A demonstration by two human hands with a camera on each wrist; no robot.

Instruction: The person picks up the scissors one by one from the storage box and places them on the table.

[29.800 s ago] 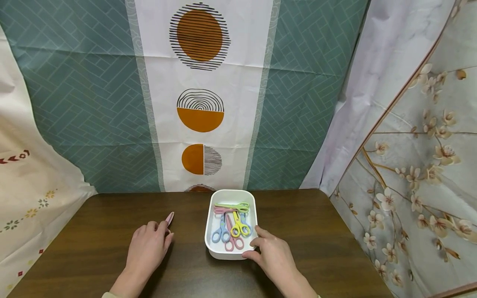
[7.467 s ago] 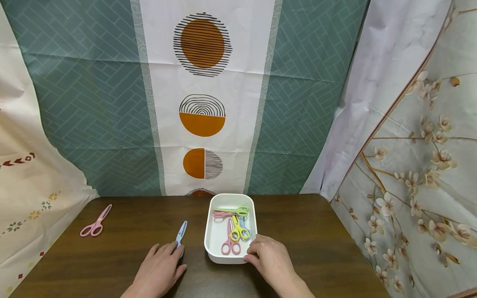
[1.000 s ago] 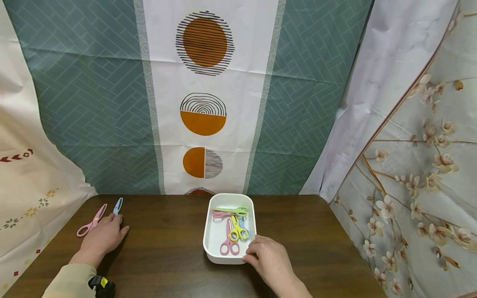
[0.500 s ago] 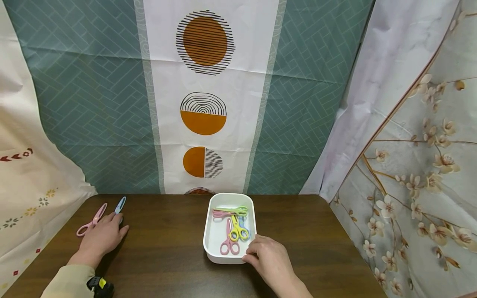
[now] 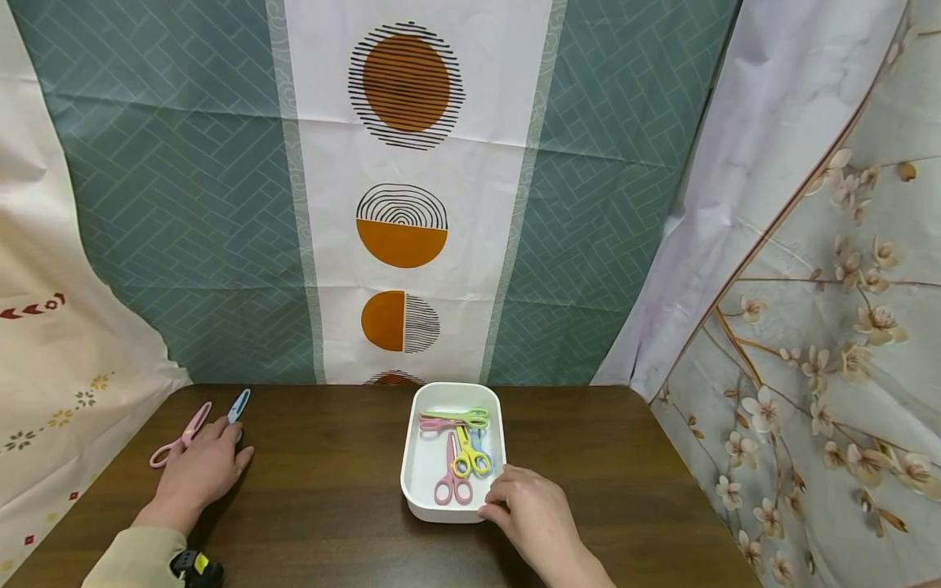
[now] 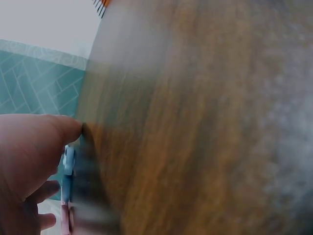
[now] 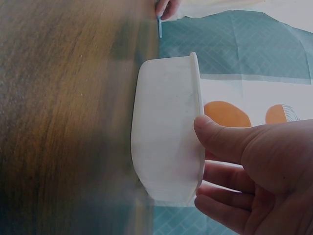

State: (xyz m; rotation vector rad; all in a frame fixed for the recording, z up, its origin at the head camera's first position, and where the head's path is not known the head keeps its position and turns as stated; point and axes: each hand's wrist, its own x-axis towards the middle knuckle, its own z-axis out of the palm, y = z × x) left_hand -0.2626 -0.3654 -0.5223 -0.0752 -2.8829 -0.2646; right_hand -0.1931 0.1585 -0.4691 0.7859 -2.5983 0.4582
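My left hand (image 5: 198, 469) lies over a pair of light blue scissors (image 5: 238, 406) at the far left of the table, its fingers covering the handles while the blade end shows past them. Just to the left are pink scissors (image 5: 193, 426), partly behind the fingers. In the left wrist view the thumb (image 6: 63, 128) stands apart from the blue scissors (image 6: 68, 160). My right hand (image 5: 531, 510) holds the near right corner of a white plastic tray (image 5: 407, 482), thumb at the rim. Inside lie green scissors (image 5: 478, 417), yellow scissors (image 5: 470, 457), several pink and blue ones.
The dark wooden table (image 5: 323, 490) runs back to a hung green and white cloth (image 5: 198, 245). A cream cloth (image 5: 66, 359) borders the left side and a floral curtain (image 5: 831, 392) the right.
First the pink scissors, then blue ones from the tray, have moved to the far left under my left hand. Lately the blue tip has swung slightly right. The right hand stays on the tray.
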